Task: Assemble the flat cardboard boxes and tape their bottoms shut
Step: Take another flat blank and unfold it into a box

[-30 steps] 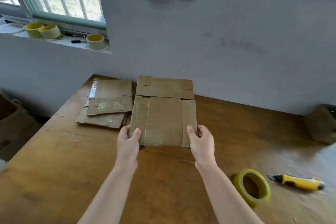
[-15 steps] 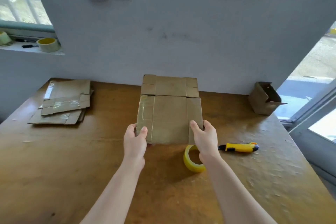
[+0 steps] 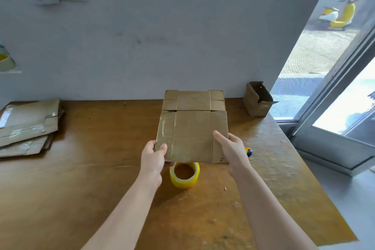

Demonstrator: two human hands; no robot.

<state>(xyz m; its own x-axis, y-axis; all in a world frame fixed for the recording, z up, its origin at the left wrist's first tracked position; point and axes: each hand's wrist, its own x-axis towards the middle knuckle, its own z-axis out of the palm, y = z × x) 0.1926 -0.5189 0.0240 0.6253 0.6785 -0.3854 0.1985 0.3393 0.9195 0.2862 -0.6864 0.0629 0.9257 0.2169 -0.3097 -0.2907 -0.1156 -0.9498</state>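
Note:
A flat brown cardboard box point(image 3: 192, 126) with shiny tape strips on it hangs above the wooden table point(image 3: 81, 189), held level at its near edge. My left hand point(image 3: 154, 155) pinches its near left corner, thumb on top. My right hand point(image 3: 231, 149) grips its near right side, thumb on top. A roll of yellow tape point(image 3: 184, 174) stands on the table just below the box's near edge, between my wrists. The tip of a yellow utility knife point(image 3: 248, 151) shows behind my right hand; the rest is hidden.
A stack of flat cardboard boxes point(image 3: 28, 126) lies at the table's far left. An assembled small box point(image 3: 257, 99) lies on its side at the far right corner by the wall. A tape roll point(image 3: 6, 63) sits on the sill. The table's right edge borders an open doorway.
I have carried the flat box to the right, away from the stack, and it now hangs over the tape roll and knife. My view has turned right with it.

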